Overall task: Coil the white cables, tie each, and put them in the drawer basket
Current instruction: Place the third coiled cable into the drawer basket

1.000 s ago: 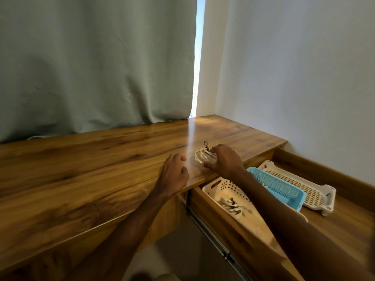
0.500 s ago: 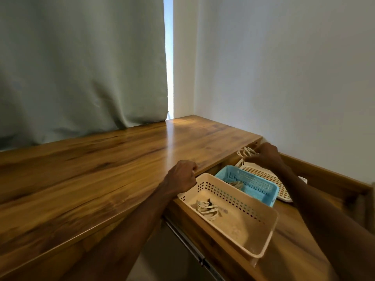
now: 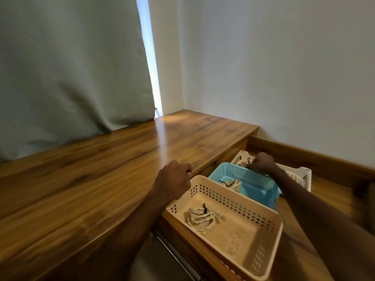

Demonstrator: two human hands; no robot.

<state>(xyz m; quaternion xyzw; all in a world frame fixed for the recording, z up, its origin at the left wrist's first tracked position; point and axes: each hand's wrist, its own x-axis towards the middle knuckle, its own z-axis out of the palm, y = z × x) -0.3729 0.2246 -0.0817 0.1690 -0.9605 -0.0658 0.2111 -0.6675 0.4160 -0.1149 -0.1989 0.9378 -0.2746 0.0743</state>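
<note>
– In the lower right of the frame, what sits in the open drawer (image 3: 316, 159)?

– Three plastic baskets in a row, running from the bottom edge up toward the wall (image 3: 263, 67). The beige basket (image 3: 229, 196) is lowest, the blue basket (image 3: 253, 179) is just above it, and the white basket (image 3: 302, 175) is highest, close to the drawer's far side.

– And inside them?

– The beige one holds the nearest coil (image 3: 200, 219), a white cable wound up with a dark tie standing out of it, lying toward the basket's left end. The blue one holds the middle coil (image 3: 232, 184), also tied, against its left wall. At the white basket's left end is the far coil (image 3: 242, 163), only partly visible, with a dark tie sticking up.

– Where are the hands?

– The right hand (image 3: 261, 164) reaches across the blue basket's upper rim. Its forearm runs in from the lower right corner, and its knuckles are up with the fingers curled down. Its grip is clamped on the far coil, at or just inside the white basket's end. I cannot tell whether the coil rests on the basket floor.

– The left?

– The left hand (image 3: 172, 179) sits at the centre of the frame on the front edge of the wooden tabletop (image 3: 121, 159), just beside the beige basket's upper left corner. Its grip is closed like a fist, and nothing shows inside it.

– Anything else?

– A pale curtain (image 3: 60, 67) fills the upper left.
</note>
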